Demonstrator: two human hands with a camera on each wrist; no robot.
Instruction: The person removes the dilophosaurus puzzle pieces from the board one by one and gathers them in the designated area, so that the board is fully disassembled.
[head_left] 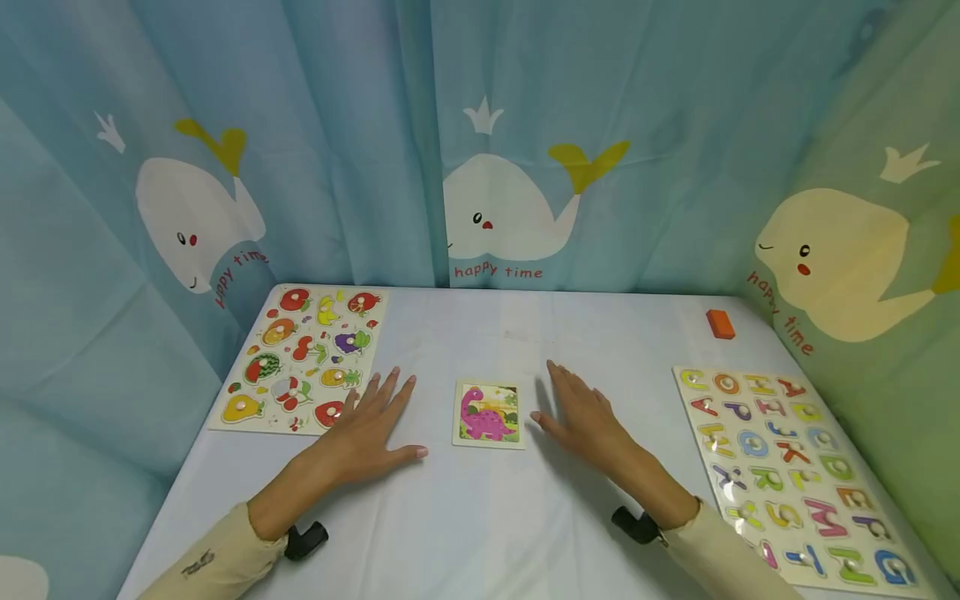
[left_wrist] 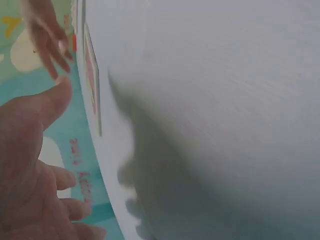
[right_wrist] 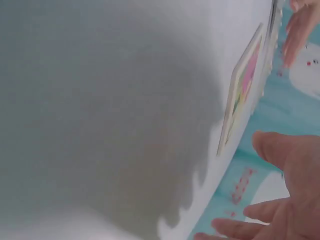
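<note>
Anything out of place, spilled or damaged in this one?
Nothing looks spilled or damaged. Mildly odd: the orange block sits alone near the far right corner of the table, apart from the letter board. The dinosaur puzzle lies flat between left hand and right hand.

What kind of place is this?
Probably a children's play or learning corner, judging by the whale-print curtain, the pink dinosaur picture and the colourful letter board.

Passage is afforded before and behind the dinosaur puzzle [head_left: 487, 415]; its sides are obstructed by the left hand [head_left: 367, 437] and right hand [head_left: 588, 424].
</note>
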